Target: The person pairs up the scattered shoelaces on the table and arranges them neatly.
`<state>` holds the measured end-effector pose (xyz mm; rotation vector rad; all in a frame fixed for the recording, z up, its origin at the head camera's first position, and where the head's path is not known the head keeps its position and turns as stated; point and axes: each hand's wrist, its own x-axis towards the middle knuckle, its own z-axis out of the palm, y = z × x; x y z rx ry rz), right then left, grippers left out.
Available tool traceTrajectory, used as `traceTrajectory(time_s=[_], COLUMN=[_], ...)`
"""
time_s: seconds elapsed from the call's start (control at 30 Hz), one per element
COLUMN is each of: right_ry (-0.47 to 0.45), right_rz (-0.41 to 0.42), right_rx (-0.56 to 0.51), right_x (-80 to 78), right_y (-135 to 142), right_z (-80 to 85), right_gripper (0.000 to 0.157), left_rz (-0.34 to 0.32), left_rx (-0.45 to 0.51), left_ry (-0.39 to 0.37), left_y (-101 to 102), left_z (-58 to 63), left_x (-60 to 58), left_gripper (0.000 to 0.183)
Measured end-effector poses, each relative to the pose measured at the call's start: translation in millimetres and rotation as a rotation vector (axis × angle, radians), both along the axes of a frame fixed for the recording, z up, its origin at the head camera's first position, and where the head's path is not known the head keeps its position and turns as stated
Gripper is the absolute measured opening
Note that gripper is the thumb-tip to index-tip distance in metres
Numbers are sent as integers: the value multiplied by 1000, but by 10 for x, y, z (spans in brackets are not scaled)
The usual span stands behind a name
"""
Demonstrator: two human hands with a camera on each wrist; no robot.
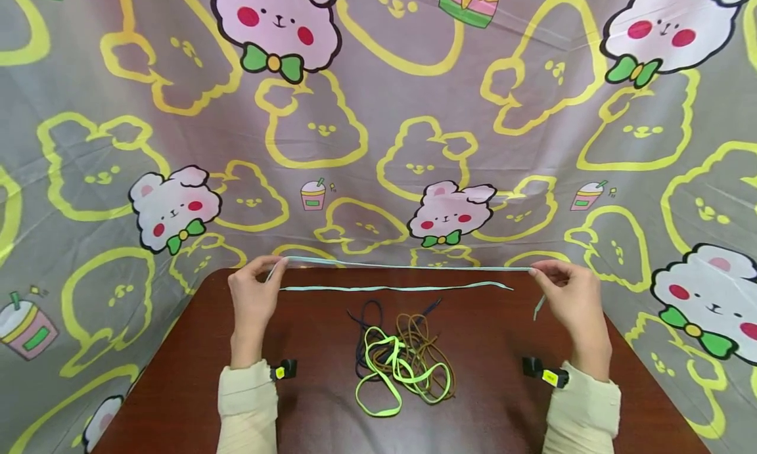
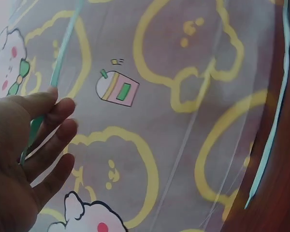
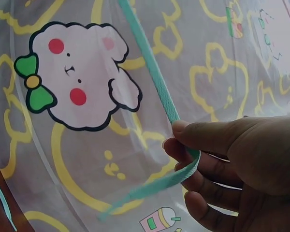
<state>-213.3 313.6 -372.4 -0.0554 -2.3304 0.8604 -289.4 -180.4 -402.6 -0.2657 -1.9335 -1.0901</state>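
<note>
A light teal shoelace (image 1: 443, 267) is stretched nearly straight in the air between both hands. My left hand (image 1: 257, 296) pinches one end between thumb and forefinger, and a short tail hangs behind the palm in the left wrist view. At the other end, my right hand (image 1: 570, 293) pinches the lace with thumb and fingertips. The loose tail (image 3: 154, 186) bends back below those fingers in the right wrist view. A second teal shoelace (image 1: 384, 288) lies almost straight across the far part of the table, just below the held one in the head view.
Nearer on the brown table (image 1: 307, 401) lies a tangled pile of a neon yellow lace (image 1: 378, 411), a brown lace (image 1: 452, 375) and a dark navy lace (image 1: 359, 349). Behind the table's far edge hangs a grey cloth (image 1: 367, 178) printed with cartoon bears. Each wrist wears a small black camera.
</note>
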Motion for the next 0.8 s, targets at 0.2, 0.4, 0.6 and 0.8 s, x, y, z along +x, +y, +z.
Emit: traceTrajectory(time_s=[0.2,0.4,0.6,0.8], right_ry=[-44,-89,-135,-232], right_rz=[9,27,54,74], right_rx=[46,118,131,101], right_x=[-63,-162,-308,-420], right_y=[92,194,305,415], right_z=[5,-87,-273,-489], right_gripper=[15,10,9,11], left_rz=[3,17,86,68], left_rx=[-133,-273,-347,-395], left_ry=[-41,-127,-210,-302], left_y=[-156,-345,-498,-582], left_z=[-23,-116,-221,-302], left_x=[-54,-118,-145,-195], left_gripper=[10,16,15,14])
